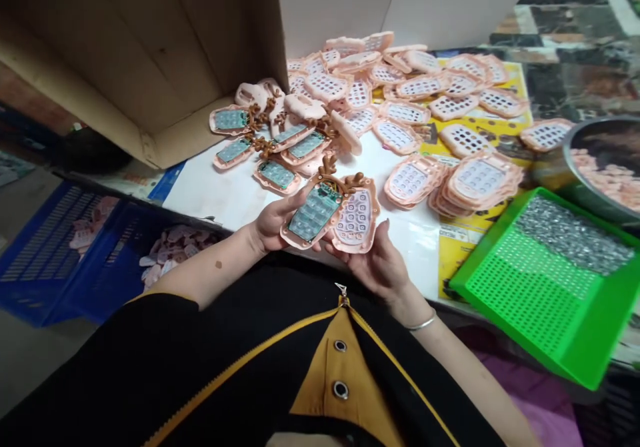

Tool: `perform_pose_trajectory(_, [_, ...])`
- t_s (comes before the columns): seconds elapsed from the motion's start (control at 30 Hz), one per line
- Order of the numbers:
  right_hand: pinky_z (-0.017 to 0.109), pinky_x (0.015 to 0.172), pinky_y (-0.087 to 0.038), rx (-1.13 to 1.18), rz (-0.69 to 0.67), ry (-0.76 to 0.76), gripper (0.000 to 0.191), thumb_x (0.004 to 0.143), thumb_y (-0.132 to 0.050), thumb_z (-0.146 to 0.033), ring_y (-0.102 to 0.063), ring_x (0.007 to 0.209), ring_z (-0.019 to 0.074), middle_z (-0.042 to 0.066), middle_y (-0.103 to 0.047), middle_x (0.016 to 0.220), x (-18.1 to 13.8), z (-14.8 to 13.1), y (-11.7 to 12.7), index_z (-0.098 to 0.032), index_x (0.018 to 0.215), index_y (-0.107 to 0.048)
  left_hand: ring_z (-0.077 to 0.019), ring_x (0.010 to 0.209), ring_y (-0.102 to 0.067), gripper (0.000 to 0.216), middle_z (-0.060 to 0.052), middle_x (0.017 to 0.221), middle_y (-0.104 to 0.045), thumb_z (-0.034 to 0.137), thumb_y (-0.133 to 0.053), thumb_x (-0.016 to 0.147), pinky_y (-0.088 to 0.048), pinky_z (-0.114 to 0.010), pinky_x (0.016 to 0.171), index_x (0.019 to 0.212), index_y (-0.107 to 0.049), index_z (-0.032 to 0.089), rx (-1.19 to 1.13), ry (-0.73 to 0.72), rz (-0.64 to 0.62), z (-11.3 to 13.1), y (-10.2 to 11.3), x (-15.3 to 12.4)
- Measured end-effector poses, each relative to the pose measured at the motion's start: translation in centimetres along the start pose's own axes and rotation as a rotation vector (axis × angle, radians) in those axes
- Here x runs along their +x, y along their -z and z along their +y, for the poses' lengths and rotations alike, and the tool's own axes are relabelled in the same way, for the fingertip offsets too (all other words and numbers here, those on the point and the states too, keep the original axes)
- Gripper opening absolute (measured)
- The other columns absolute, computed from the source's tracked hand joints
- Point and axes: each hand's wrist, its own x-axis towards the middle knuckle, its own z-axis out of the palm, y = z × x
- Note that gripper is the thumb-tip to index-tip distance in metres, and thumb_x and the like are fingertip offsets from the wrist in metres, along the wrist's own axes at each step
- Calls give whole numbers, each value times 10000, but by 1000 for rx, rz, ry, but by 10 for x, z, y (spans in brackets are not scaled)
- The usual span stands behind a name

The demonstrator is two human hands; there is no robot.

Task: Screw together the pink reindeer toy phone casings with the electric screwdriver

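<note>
Pink casings [356, 219]; left hand [273, 223] clasping; right hand [379, 268] palm-up beneath.

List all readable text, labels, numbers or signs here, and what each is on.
"PRODUCT OF C": white carton at the top; the rest is cut off by the frame.
Yellow sheet: small print, unreadable.
Circuit board by the left hand, keypad half in the right hand: any markings too small to read.

Assembly workshop, heaped pink shells [404, 112], parts tray [530, 307]
</note>
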Motion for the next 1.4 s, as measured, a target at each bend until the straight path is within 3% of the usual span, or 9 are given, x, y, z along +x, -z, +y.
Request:
perform_pose_trajectory(0.17, [451,998,-604,19,-1,29,604,754,-780,-675,-741,1091,235,33,-768,1226,2,2,-5,-310,1224,-675,-292,686,-764,595,-109,867,-790,504,-784,768,-629,-384,557,1240,-660,162,35,-60,-94,0,4,-2])
perform_pose_trajectory(0.27, [405,1001,-593,18,-13,48,615,731,-831,-614,-744,1060,214,22,-779,1177,2,2,-9,-301,1237,-672,-315,760,-778,602,-115,887,-791,527,-807,743,-635,-381,579,1198,-672,158,66,-55,-88,0,3,-3])
perform_pose_trajectory(0.4, [426,1024,-584,65,14,93,619,686,-854,-612,-757,1009,228,23,-795,1118,2,3,-6,-286,1189,-701,-319,790,-779,547,-134,914,-784,532,-754,790,-630,-370,588,1161,-680,135,83,-107,14,5,-5,-6])
perform_pose_trajectory(0.53, [472,1003,-595,66,42,87,566,742,-765,-675,-769,990,247,30,-797,1111,2,4,1,-303,1164,-700,-259,728,-758,733,-190,1123,-765,755,-596,834,-591,-319,524,1230,-669,143,57,-227,169,12,-18,-10])
perform_pose_trajectory(0.63, [479,967,-614,50,63,109,561,748,-758,-670,-771,984,255,36,-798,1111,3,5,3,-309,1171,-685,-277,771,-758,825,-189,1083,-769,845,-502,831,-590,-335,536,1223,-676,139,56,-233,228,15,-28,-11])
perform_pose_trajectory(0.9, [370,938,-632,55,145,186,566,663,-880,-581,-764,897,195,33,-799,1109,9,6,-9,-259,1097,-712,-283,830,-761,722,-128,949,-776,816,-529,846,-586,-318,546,1092,-709,162,111,-253,275,8,-34,-2])
perform_pose_trajectory(1.1, [338,791,-646,-30,186,239,581,669,-906,-507,-763,853,183,30,-803,1018,16,10,-18,-250,1130,-664,-156,635,-690,501,-64,865,-759,607,-799,763,-578,-262,557,944,-697,151,209,-304,440,-2,-33,4])
perform_pose_trajectory(1.27, [292,692,-640,-62,197,281,640,608,-951,-446,-738,868,166,16,-777,1005,23,14,-24,-265,1131,-632,-65,431,-506,461,33,657,-650,568,-860,714,-413,-197,403,911,-692,186,385,-382,397,-6,-36,5])
perform_pose_trajectory(1.4, [315,764,-653,-120,191,291,643,595,-960,-406,-725,850,148,19,-750,1043,25,16,-25,-266,1138,-646,-72,397,-495,504,44,635,-634,582,-854,718,-338,-215,358,1023,-691,215,461,-371,336,-7,-36,8])
